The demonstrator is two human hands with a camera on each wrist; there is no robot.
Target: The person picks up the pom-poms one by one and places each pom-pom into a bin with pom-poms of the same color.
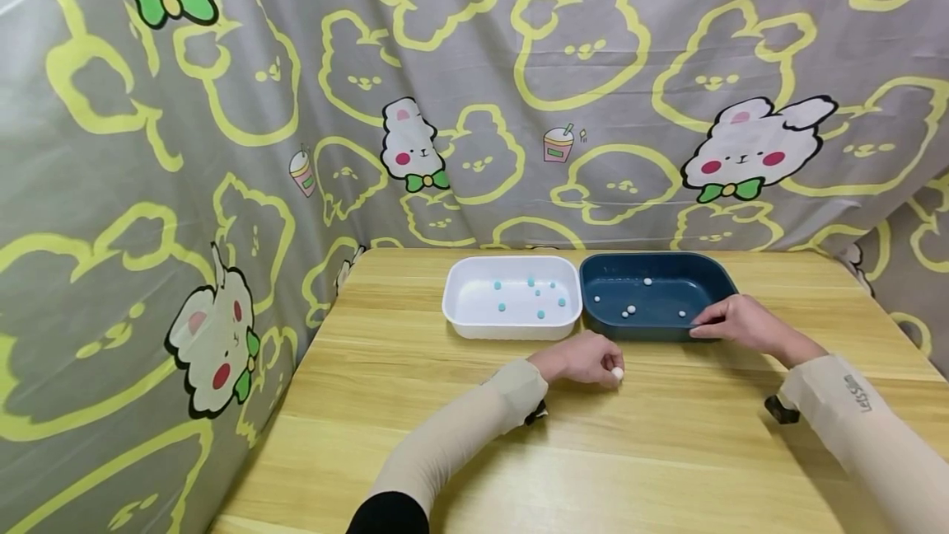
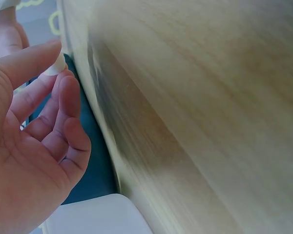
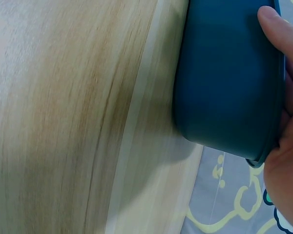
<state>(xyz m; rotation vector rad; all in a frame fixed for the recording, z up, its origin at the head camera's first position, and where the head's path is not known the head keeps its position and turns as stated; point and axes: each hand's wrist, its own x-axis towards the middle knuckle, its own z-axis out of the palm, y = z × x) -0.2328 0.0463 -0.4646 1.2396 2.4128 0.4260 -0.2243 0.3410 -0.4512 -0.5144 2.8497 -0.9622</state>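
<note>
Between thumb and fingertips, my left hand [image 1: 588, 359] pinches a small white ball [image 1: 618, 373], held just in front of the dark blue tray [image 1: 638, 334]. The left wrist view shows that ball [image 2: 56, 66] at the thumb tip, with the other fingers loosely curled. My right hand [image 1: 750, 326] grips the tray's front right rim; in the right wrist view its thumb [image 3: 271, 17] lies on the outer wall and the fingers go over the rim to the inside. Several small white balls [image 1: 632, 309] lie scattered on the tray's floor.
A white tray [image 1: 511, 331] stands directly left of the blue one, with several small turquoise balls [image 1: 502, 307] in it. Both sit toward the back of the wooden table [image 1: 667, 452]. A grey patterned curtain [image 1: 474, 213] hangs behind and along the left side.
</note>
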